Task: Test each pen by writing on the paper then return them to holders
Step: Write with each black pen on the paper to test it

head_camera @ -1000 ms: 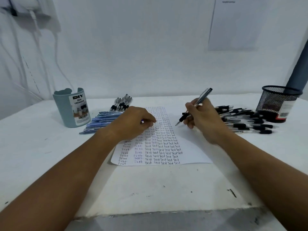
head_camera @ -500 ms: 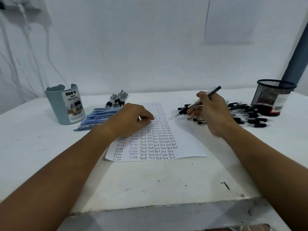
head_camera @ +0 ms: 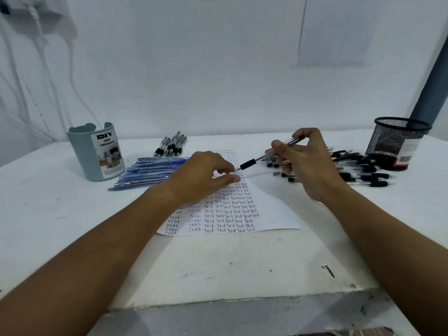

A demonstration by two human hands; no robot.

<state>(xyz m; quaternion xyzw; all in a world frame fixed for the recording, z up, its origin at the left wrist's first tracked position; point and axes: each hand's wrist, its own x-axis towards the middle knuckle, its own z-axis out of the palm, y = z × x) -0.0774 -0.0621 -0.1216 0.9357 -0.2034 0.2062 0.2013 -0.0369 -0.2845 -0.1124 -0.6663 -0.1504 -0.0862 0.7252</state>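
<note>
A white tabletop (head_camera: 72, 226), scuffed and marked near its front edge, stands against a pale wall with cables hanging at the far left and a sheet (head_camera: 334, 32) fixed at the upper right. A blue-grey pole (head_camera: 434, 81) rises at the far right.

Both forearms are cut off by the bottom of the view. The left hand (head_camera: 201, 177) rests on the paper (head_camera: 274, 212) and hides much of its left half; its fingers are loosely curled, with thumb and fingertips close together, and I cannot tell whether they pinch anything. The paper's far lines are too small to read; the near ones read "Test". The right hand hides part of the black pen pile (head_camera: 358, 173), which is blurred.

The right hand (head_camera: 308, 166) pinches the pen (head_camera: 252, 163) above the paper's far right part. The pen's long axis runs from far right to near left, tip pointing left and slightly down toward the left fingertips.

The blue pens (head_camera: 150, 169) lie left of the paper, a small black-grip bunch (head_camera: 171, 146) beyond them, the grey desk organizer (head_camera: 95, 154) at far left, and the mesh cup (head_camera: 397, 144) at far right.
</note>
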